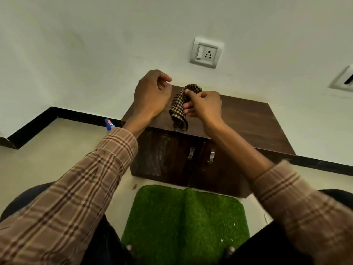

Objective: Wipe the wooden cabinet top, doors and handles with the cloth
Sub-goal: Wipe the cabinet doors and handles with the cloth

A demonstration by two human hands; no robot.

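A low dark wooden cabinet (248, 119) stands against the white wall, with two doors and two metal handles (191, 153) on its front. My right hand (204, 106) grips a brown and yellow checked cloth (178, 113), which hangs from it above the left part of the cabinet top. My left hand (150, 94) hovers just left of the cloth over the top's left end, fingers loosely curled and holding nothing. The left door shows pale dusty streaks.
A green grass-like mat (183, 222) lies on the floor in front of the cabinet. A small blue object (109, 124) sits on the floor at the cabinet's left. A wall socket (206, 52) is above the cabinet, another fitting (343, 79) at the far right.
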